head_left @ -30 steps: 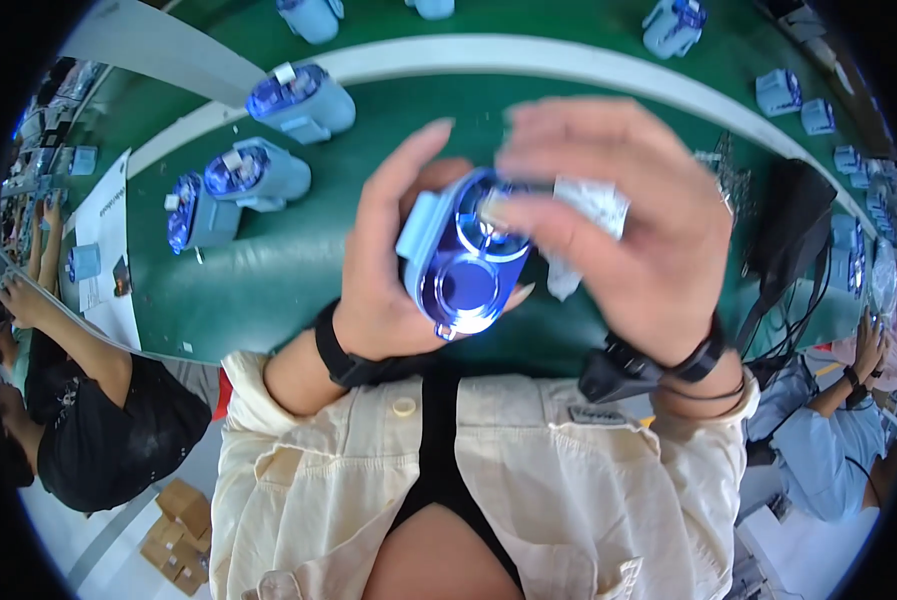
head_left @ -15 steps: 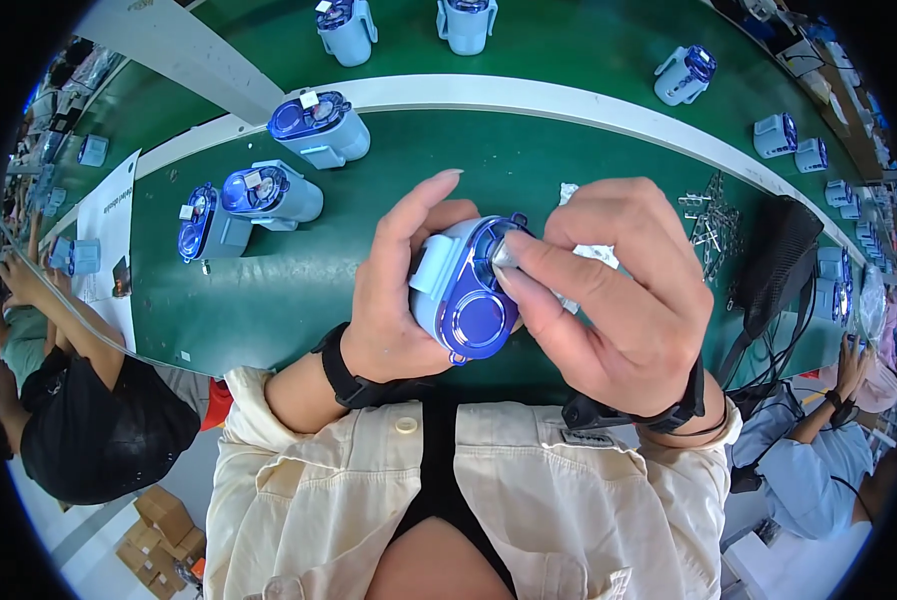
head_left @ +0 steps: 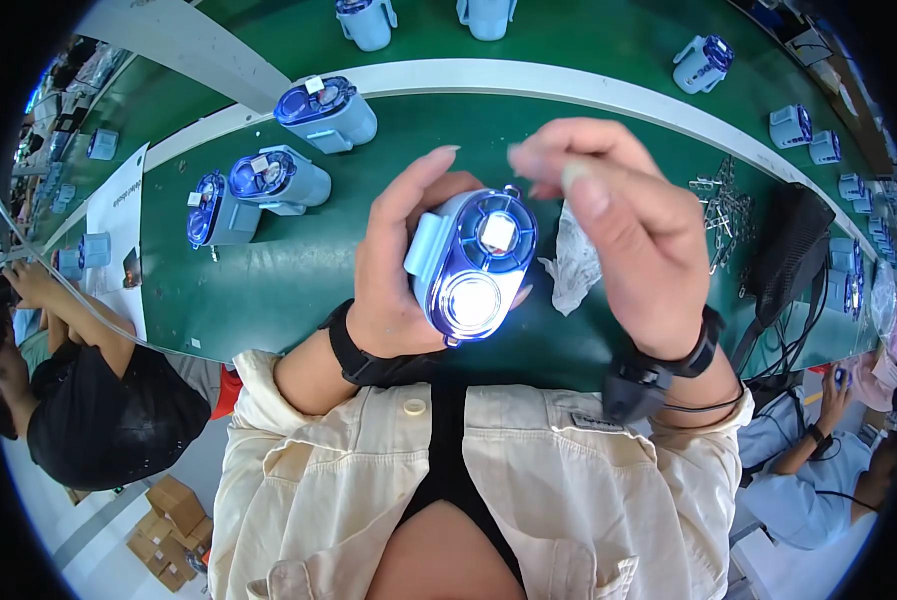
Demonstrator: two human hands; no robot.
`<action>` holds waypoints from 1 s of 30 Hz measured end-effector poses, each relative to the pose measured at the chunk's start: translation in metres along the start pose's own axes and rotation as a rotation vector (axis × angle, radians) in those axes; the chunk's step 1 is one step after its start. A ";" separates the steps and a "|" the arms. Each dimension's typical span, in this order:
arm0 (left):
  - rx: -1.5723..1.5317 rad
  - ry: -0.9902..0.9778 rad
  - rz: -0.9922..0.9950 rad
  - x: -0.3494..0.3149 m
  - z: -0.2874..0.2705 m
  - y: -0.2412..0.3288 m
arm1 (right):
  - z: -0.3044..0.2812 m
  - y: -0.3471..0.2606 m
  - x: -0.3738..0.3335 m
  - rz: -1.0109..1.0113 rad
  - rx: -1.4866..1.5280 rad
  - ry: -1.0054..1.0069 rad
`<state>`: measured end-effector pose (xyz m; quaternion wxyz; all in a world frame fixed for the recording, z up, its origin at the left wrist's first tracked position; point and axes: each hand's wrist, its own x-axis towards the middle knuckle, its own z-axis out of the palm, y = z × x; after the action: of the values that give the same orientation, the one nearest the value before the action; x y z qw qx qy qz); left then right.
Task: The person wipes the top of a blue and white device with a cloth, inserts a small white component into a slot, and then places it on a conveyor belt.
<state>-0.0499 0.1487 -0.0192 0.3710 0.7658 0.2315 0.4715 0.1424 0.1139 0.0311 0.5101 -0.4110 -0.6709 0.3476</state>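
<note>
My left hand [head_left: 383,275] is wrapped round a light-blue, oval-bodied lamp unit [head_left: 430,290] with a shiny dark-blue top, held tilted above the table. Its round lamp glows bright white at the near end. A small white square [head_left: 497,233] sits on the spoked round part at the far end. To the right, clear of the unit, my right hand [head_left: 643,235] is raised with thumb and fingers apart, and nothing shows in it. The fingertips are slightly blurred. A crumpled whitish sheet [head_left: 573,265] lies on the table, partly hidden behind this hand.
Three similar units stand at the left, one of them [head_left: 326,115] near the white rail [head_left: 528,78]. Several more stand beyond it. Small metal parts [head_left: 720,210] and a black mesh pouch [head_left: 790,245] with cables lie at the right. Co-workers sit on both sides.
My right hand has let go of the white square and lifted away to the upper right, its fingers spreading. The unit's lamp has lit up. My left hand keeps its grip.
</note>
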 end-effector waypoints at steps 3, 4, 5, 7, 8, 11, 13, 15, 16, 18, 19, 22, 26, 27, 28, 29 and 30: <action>-0.027 0.010 0.025 -0.004 0.001 -0.003 | 0.015 0.004 -0.003 0.250 0.420 -0.001; -0.011 -0.007 0.048 -0.006 0.001 -0.004 | 0.019 0.005 -0.004 0.250 0.420 -0.003; 0.004 -0.024 0.070 -0.008 0.001 -0.006 | 0.023 0.006 -0.005 0.268 0.449 -0.026; 0.016 -0.043 0.091 -0.009 0.002 -0.008 | 0.031 0.007 -0.008 0.305 0.508 -0.069; 0.022 -0.022 0.108 -0.009 0.003 -0.008 | 0.035 0.007 -0.011 0.307 0.506 -0.067; 0.033 0.018 0.140 -0.009 0.006 -0.008 | 0.046 0.005 -0.018 0.281 0.592 0.048; 0.034 0.050 0.105 -0.012 0.007 -0.004 | 0.049 0.004 -0.018 0.269 0.558 0.060; 0.033 0.064 0.086 -0.013 0.007 -0.003 | 0.051 0.003 -0.018 0.241 0.486 0.086; 0.023 0.051 0.080 -0.012 0.007 -0.003 | 0.050 0.002 -0.018 0.242 0.486 0.088; 0.011 0.031 0.072 -0.010 0.005 -0.005 | 0.047 0.005 -0.016 0.259 0.546 0.041; 0.014 0.031 0.074 -0.009 0.005 -0.005 | 0.046 0.005 -0.014 0.267 0.575 0.017; -0.019 0.084 0.126 -0.007 0.008 -0.003 | 0.040 0.001 -0.012 0.352 0.796 -0.022; -0.038 0.078 0.127 -0.008 0.009 -0.006 | 0.042 0.010 -0.011 0.237 0.693 -0.050; -0.039 0.081 0.129 -0.009 0.009 -0.006 | 0.043 0.013 -0.012 0.162 0.590 -0.053; -0.031 0.072 0.113 -0.010 0.008 -0.007 | 0.044 0.014 -0.012 0.161 0.586 -0.056; -0.023 0.064 0.097 -0.010 0.007 -0.008 | 0.044 0.015 -0.013 0.177 0.602 -0.045; -0.016 0.057 0.082 -0.010 0.007 -0.008 | 0.044 0.015 -0.014 0.193 0.616 -0.035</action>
<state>-0.0483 0.1440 -0.0333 0.3508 0.7580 0.2067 0.5096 0.1049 0.1059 0.0019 0.5635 -0.2930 -0.5006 0.5882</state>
